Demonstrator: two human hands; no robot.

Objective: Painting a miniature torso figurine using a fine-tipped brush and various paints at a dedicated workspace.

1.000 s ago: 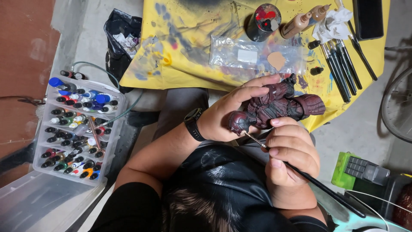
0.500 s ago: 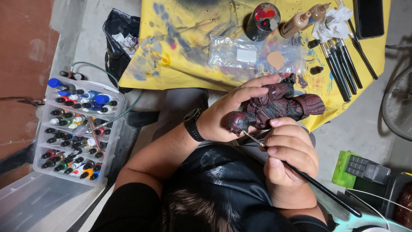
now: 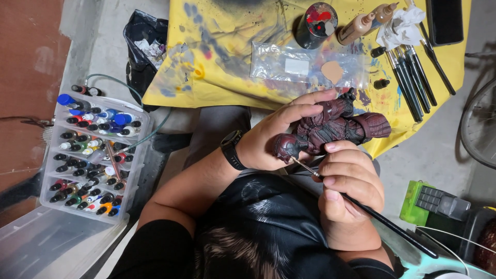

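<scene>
Both hands at yellow table (image 3: 217,82) edge, left hand (image 3: 276,137) fingers gripping figurine (image 3: 330,129), right hand (image 3: 351,188) seemingly pinching brush (image 3: 382,219).

**Work Area: Surroundings**

The floor (image 3: 103,46) is bare grey concrete, evenly lit. A table covered by a paint-stained yellow cloth (image 3: 217,62) occupies the upper centre. Left of the cloth, a black rubbish bag (image 3: 142,41) sits on the floor. Further left, a reddish-brown wall surface (image 3: 26,77) runs along the edge. Below the bag stands a clear plastic organiser (image 3: 51,155) of paint bottles. Right of the cloth, a bicycle wheel (image 3: 478,129) is partly visible.
</scene>
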